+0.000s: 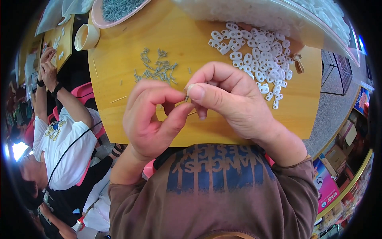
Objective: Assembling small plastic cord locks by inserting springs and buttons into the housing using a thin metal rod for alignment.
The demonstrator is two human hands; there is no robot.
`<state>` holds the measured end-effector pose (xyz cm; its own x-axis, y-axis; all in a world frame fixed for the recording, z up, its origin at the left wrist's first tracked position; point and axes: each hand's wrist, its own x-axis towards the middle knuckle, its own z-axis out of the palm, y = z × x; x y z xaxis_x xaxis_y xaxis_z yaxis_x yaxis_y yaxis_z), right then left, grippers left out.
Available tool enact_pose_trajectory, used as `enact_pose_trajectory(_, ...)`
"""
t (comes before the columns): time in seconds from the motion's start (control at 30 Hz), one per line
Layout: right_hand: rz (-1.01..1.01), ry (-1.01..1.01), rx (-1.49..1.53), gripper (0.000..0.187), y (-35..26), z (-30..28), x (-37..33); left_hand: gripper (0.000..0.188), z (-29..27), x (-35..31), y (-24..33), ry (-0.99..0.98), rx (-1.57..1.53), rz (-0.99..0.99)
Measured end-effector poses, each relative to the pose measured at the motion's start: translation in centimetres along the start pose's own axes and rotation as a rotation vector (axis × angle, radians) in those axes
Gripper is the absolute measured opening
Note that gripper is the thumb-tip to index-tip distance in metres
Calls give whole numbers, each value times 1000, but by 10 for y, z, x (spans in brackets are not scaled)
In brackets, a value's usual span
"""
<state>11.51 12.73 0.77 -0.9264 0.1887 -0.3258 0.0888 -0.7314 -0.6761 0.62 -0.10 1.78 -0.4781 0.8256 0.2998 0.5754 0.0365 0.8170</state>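
Observation:
My left hand point(153, 113) and my right hand point(230, 95) meet over the near part of the yellow table. Their thumbs and index fingertips pinch together around a tiny metal spring point(186, 98), mostly covered by the fingers. Just beyond my left hand lies a loose heap of small metal springs point(161, 69). Past my right hand spreads a pile of white plastic cord locks, oval with two holes point(260, 59). A short piece of thin wooden stick point(192, 113) shows just below the fingertips; whether it is held or lies on the table, I cannot tell.
A pink bowl point(96, 16) full of springs and a cream cup point(92, 38) stand at the far left. Across the far right reaches a large clear bin point(318, 30) of white parts. Toothpicks point(118, 99) lie left. A person point(67, 139) sits at another table leftward.

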Motion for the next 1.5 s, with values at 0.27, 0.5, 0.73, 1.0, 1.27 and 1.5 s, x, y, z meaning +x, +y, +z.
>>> enact_pose_trajectory(0.27, -8, 127, -295, 13, -6, 10, -4, 10, -5, 1, 0, -17, -170, -142)
enact_pose_trajectory(0.5, -148, 149, -275, 12, 8, 9, -12, 6, -16, -1, 3, -225, -473, -309)
enact_pose_trajectory(0.73, -280, 50, -279, 11, 4, 2, 0, 8, -23, -12, -22, 3, -46, -42)
enact_pose_trajectory(1.0, -330, 180, -189, 14, -8, 2, -12, 9, -27, -12, -56, 46, 631, 186)
enact_pose_trajectory(1.27, -549, 39, -30, 17, -39, -21, -9, 10, -14, -10, -61, 86, 606, 49)
enact_pose_trajectory(1.5, -614, -48, 103, 22, -59, -15, -28, 13, -4, -3, -47, 129, 574, -15)
